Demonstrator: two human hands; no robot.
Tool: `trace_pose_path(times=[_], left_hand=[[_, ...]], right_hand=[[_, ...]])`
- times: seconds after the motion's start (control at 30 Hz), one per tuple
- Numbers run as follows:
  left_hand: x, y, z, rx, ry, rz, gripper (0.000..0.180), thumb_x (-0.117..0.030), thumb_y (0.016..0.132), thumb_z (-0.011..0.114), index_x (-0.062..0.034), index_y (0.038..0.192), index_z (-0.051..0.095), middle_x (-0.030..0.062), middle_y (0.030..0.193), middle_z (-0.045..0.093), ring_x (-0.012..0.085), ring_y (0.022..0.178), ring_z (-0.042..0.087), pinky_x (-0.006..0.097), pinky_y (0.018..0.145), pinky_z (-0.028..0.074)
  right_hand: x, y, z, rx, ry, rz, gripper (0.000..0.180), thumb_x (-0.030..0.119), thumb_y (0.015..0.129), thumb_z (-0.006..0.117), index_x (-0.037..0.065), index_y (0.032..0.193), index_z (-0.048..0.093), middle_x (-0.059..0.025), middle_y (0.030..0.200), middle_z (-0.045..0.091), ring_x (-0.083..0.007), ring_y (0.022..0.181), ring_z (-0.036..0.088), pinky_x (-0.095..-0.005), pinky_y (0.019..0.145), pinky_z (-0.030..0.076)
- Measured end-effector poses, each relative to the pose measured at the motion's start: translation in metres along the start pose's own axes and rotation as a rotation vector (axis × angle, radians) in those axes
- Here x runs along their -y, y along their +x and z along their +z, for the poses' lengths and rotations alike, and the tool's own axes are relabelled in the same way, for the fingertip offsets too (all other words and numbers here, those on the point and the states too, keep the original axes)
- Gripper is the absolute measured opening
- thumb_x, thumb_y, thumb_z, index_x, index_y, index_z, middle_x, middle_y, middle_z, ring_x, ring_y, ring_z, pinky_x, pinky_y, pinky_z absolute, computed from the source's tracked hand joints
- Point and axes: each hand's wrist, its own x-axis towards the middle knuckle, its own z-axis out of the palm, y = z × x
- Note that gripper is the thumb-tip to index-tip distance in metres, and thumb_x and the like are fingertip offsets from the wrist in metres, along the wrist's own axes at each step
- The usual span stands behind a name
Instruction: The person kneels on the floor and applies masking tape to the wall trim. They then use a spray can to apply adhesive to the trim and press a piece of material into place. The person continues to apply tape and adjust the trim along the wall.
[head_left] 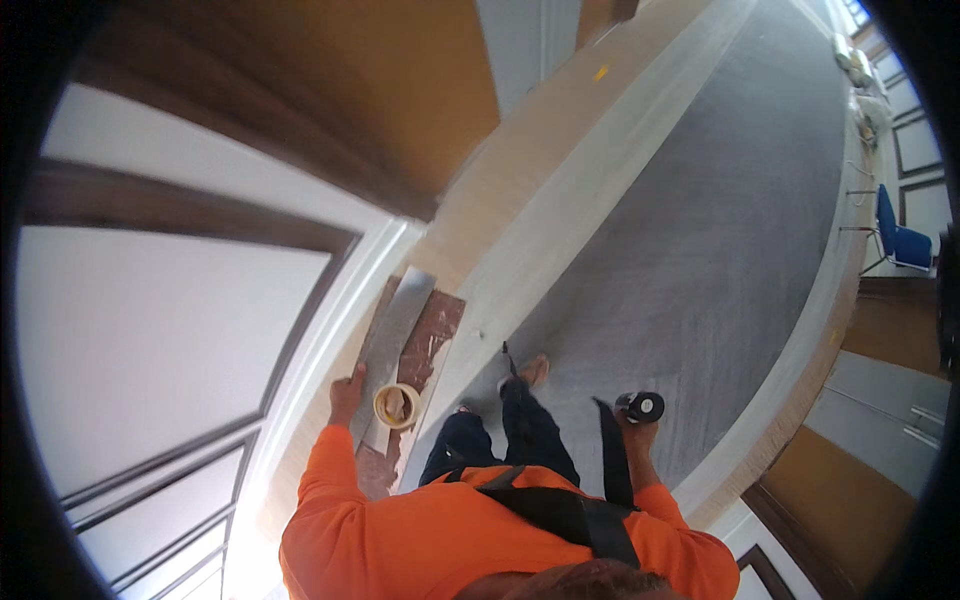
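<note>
The right hand [641, 435] wraps its fingers around a black cylinder [640, 407], which hides some of them. The left hand [346, 397] is at the edge of a reddish-brown board [438, 322]; I cannot tell whether its fingers grip. A pale ring [380, 407] partly covers the board's grey strip [398, 325]; its contents are unclear. Far right stands a blue chair [908, 247].

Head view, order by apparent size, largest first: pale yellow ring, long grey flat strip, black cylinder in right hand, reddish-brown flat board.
1. Reddish-brown flat board
2. Long grey flat strip
3. Pale yellow ring and black cylinder in right hand: too alike to rank.
</note>
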Motion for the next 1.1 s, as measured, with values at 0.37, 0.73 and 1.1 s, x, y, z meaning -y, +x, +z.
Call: trace_pose_path(times=[0.37, 0.73, 1.1], left_hand=[[0.049, 0.044, 0.072, 0.037, -0.177, 0.062, 0.091, -0.083, 0.081, 0.058, 0.0066, 0.078, 0.075, 0.0302, 0.083, 0.071, 0.044, 0.089, 0.07, 0.051, 0.085, 0.05], [0.094, 0.077, 0.144, 0.04, -0.227, 0.276, 0.099, -0.088, 0.079, 0.055, 0.0068, 0.102, 0.076, 0.033, 0.098, 0.072, 0.0434, 0.106, 0.07, 0.049, 0.093, 0.05], [0.096, 0.09, 0.137, 0.053, -0.282, 0.251, 0.1, -0.088, 0.08, 0.053, 0.01, 0.088, 0.074, 0.0344, 0.092, 0.07, 0.0465, 0.097, 0.069, 0.052, 0.089, 0.05]], right_hand=[[0.029, -0.08, 0.028, -0.075, 0.077, -0.253, 0.064, 0.016, 0.076, 0.087, 0.008, 0.132, 0.058, -0.0057, 0.115, 0.071, -0.0174, 0.106, 0.068, -0.0353, 0.094, 0.055], [-0.119, -0.157, 0.056, -0.2, 0.439, -0.225, 0.041, 0.015, 0.075, 0.089, 0.008, 0.112, 0.071, -0.0044, 0.106, 0.075, -0.0172, 0.1, 0.071, -0.0358, 0.088, 0.057], [-0.145, -0.132, 0.071, -0.323, -0.099, -0.439, 0.073, 0.021, 0.073, 0.09, 0.005, 0.135, 0.055, -0.0117, 0.125, 0.065, -0.0293, 0.117, 0.063, -0.0381, 0.101, 0.05]])
